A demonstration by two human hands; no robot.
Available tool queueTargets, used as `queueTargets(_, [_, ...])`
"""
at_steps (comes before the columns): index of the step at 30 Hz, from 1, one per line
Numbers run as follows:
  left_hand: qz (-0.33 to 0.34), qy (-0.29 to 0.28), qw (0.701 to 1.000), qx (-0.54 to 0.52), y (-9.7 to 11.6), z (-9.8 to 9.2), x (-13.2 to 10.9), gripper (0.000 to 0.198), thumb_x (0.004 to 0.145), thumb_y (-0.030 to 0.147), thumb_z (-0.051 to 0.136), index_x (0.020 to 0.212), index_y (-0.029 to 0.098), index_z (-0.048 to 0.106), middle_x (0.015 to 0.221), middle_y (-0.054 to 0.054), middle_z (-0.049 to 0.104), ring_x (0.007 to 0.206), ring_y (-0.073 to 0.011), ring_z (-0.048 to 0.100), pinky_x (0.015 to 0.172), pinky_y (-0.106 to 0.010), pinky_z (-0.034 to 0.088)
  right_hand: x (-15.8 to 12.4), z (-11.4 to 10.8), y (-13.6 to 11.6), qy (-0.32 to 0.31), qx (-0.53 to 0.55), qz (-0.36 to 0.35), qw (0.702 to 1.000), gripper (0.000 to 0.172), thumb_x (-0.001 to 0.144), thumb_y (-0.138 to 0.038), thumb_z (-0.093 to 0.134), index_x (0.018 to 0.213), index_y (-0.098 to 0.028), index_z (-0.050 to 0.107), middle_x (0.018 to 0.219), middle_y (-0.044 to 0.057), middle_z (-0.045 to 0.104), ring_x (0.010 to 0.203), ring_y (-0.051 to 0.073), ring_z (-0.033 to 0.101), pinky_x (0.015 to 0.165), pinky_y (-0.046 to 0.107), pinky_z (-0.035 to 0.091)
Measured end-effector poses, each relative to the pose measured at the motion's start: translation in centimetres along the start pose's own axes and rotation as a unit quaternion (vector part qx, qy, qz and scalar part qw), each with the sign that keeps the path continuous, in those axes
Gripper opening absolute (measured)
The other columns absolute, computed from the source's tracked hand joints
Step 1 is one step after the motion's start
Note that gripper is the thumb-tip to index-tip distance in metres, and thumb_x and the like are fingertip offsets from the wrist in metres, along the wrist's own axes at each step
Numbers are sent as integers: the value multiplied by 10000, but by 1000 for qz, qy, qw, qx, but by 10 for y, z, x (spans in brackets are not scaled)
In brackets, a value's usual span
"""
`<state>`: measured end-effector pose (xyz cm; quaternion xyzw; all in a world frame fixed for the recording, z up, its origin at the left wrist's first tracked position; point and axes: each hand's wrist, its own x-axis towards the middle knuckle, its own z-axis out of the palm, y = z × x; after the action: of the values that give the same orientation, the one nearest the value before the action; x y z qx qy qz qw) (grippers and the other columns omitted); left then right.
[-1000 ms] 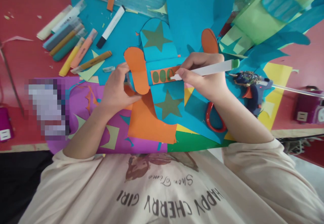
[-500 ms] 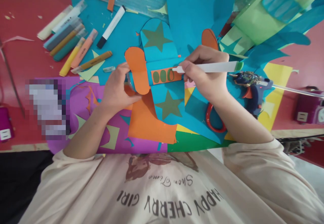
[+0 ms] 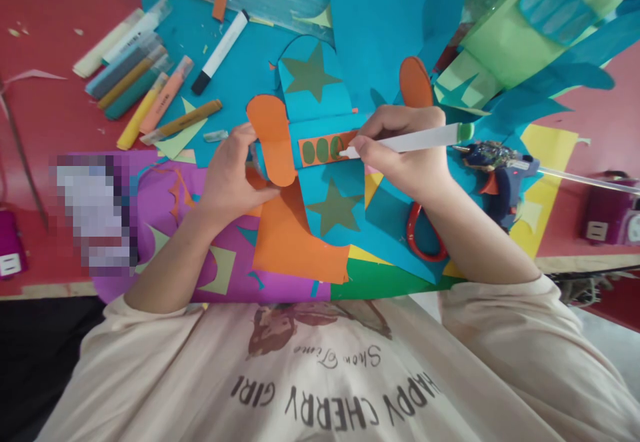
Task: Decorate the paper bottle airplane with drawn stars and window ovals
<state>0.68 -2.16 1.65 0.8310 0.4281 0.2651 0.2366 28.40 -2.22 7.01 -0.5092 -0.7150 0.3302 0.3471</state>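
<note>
In my right hand [image 3: 407,145] is a white marker [image 3: 423,139] with a green end, its tip on an orange paper strip [image 3: 301,152]. Green ovals show on the strip, and the one under the tip is partly coloured in. The strip lies across a blue paper plane [image 3: 320,112] whose two wings each carry a dark green star. My left hand [image 3: 233,179] grips the plane's end, thumb and fingers around it beside an upright orange tail piece [image 3: 273,139]. A second orange rounded piece [image 3: 415,82] stands behind my right hand.
Several markers [image 3: 135,69] lie at the left, above a blurred phone [image 3: 95,212]. Red-handled scissors [image 3: 413,229] rest under my right forearm, with a blue glue gun [image 3: 510,185] to the right. Paper scraps, including an orange cut-out [image 3: 295,249], surround the plane.
The marker's tip has moved slightly down along the third oval, and more of that oval is green. My right hand has dropped a little. My left hand keeps its place.
</note>
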Motion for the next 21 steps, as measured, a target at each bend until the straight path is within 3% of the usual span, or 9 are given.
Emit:
queueTargets(8, [5, 14, 1000, 14, 1, 1, 1, 695, 805, 640, 696, 1312, 262, 409, 1356, -107, 577, 1286, -338, 566, 1002, -494, 524, 2, -2, 0, -18, 28, 0, 999, 356, 863, -451, 642, 593, -235, 558, 538, 4, 579, 531, 155, 550, 479, 310, 435])
queueTargets(13, [46, 23, 998, 40, -1, 1, -1, 672, 852, 583, 674, 1351, 251, 370, 1341, -127, 577, 1267, -335, 584, 972, -472, 542, 1, 0, -1, 4, 49, 2, 999, 340, 851, -458, 663, 609, -240, 567, 507, -14, 546, 497, 140, 519, 471, 303, 412])
queueTargets(18, [26, 16, 999, 19, 0, 0, -1, 648, 850, 536, 698, 1330, 236, 382, 1355, -127, 567, 1290, -358, 562, 1007, -488, 519, 2, 3, -2, 61, 97, -14, 993, 315, 849, -423, 654, 619, -227, 563, 545, -26, 574, 477, 112, 507, 451, 280, 383])
queueTargets(21, [33, 18, 999, 20, 1, 0, 0, 645, 853, 546, 687, 1323, 218, 392, 1337, -138, 575, 1266, -358, 576, 981, -491, 529, 1, 3, -2, 56, 83, -11, 995, 314, 856, -430, 655, 630, -227, 575, 558, -17, 588, 489, 119, 511, 462, 288, 395])
